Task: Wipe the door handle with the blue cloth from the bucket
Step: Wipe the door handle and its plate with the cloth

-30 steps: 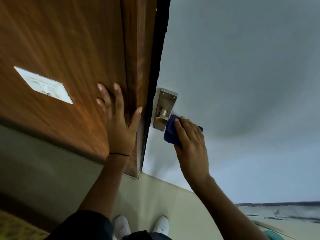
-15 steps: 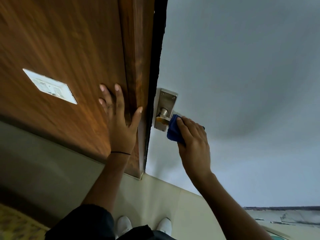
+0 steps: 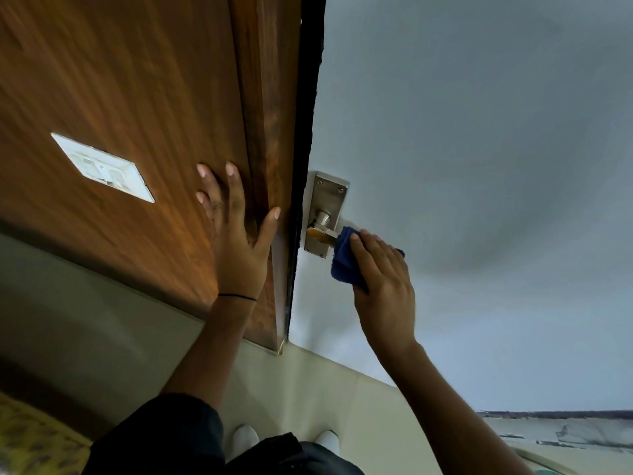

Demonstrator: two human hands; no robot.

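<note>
A metal door handle (image 3: pixel 320 234) on a steel backplate (image 3: pixel 328 197) sits on the pale grey door. My right hand (image 3: pixel 383 279) holds a bunched blue cloth (image 3: pixel 344 262) wrapped over the outer end of the lever; the inner end and spindle show bare. My left hand (image 3: pixel 236 234) lies flat with fingers spread on the brown wooden door frame (image 3: pixel 267 114), thumb on its edge. The bucket is not in view.
A white switch plate (image 3: pixel 102 167) is set in the wooden panel to the left. Beige floor tiles (image 3: pixel 325 389) lie below, with my white shoes (image 3: pixel 245 437) at the bottom. A patterned yellow mat (image 3: pixel 24 440) is at the bottom left corner.
My right hand has slid the blue cloth slightly right along the lever, baring more of its inner end. The left hand stays pressed on the frame. The view shifted a little.
</note>
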